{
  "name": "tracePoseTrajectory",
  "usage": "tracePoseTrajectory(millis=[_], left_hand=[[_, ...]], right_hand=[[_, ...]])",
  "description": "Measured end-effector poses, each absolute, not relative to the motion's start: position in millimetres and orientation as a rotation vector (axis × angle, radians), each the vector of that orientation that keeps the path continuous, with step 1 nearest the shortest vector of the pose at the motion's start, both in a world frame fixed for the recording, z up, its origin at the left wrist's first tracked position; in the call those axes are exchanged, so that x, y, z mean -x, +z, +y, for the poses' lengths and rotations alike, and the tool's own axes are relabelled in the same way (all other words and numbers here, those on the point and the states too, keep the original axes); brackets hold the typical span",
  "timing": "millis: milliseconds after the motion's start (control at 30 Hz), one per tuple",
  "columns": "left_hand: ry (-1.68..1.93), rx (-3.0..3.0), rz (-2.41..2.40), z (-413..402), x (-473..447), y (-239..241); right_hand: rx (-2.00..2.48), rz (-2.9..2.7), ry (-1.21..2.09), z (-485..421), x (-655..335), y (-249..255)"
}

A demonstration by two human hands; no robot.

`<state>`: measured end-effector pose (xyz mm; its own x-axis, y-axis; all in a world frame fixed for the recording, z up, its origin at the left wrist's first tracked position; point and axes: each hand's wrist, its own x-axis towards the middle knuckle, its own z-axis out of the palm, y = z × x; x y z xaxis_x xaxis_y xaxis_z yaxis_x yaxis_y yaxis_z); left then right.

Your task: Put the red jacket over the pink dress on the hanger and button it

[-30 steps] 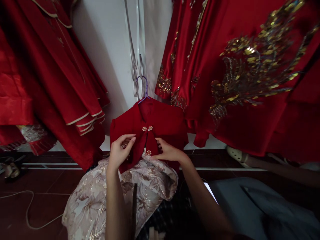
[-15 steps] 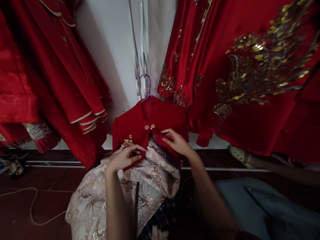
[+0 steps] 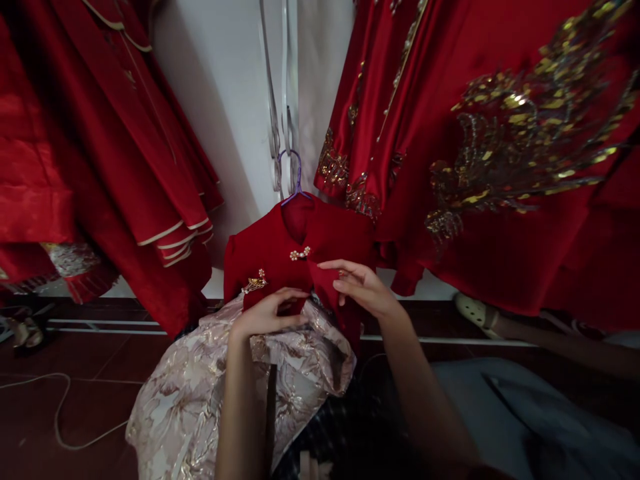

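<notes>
A small red jacket (image 3: pixel 270 257) hangs on a purple hanger (image 3: pixel 295 180) against the white wall, over a pale brocade skirt (image 3: pixel 200 393). A pearl clasp (image 3: pixel 300 253) closes its collar and a gold brooch (image 3: pixel 255 283) sits on its left chest. My left hand (image 3: pixel 270 312) pinches the left front edge of the jacket near its hem. My right hand (image 3: pixel 363 287) grips the right front edge, fingers curled on the cloth.
Red pleated garments (image 3: pixel 115 153) hang at the left. A red satin gown with gold sequin embroidery (image 3: pixel 500 147) hangs at the right. A white cable (image 3: pixel 60 420) lies on the dark red floor. Grey cloth (image 3: pixel 510 413) lies at lower right, with a white shoe (image 3: pixel 475 310) behind it.
My hands moved from the lower clasp to the two front edges of the jacket. The left hand dropped lower, uncovering the brooch, and the right hand rose a little.
</notes>
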<state>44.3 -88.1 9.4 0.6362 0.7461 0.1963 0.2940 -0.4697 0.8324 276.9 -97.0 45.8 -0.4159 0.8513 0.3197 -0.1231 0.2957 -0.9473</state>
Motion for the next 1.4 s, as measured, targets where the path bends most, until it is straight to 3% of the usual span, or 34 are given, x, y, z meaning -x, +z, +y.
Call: tracePoseTrajectory(millis=[233, 633, 1400], left_hand=[[1.439, -1.779, 1.254, -73.7, 6.2, 0.5], [1.267, -1.766, 1.184, -62.4, 5.4, -12.7], [1.445, -1.504, 1.268, -66.6, -1.1, -7.0]], right_hand=[[0.775, -1.537, 1.222, -76.7, -240.9, 19.2], [0.859, -1.726, 1.092, -72.5, -215.3, -2.0], [0.972, -1.776, 0.618, -42.1, -161.0, -5.1]])
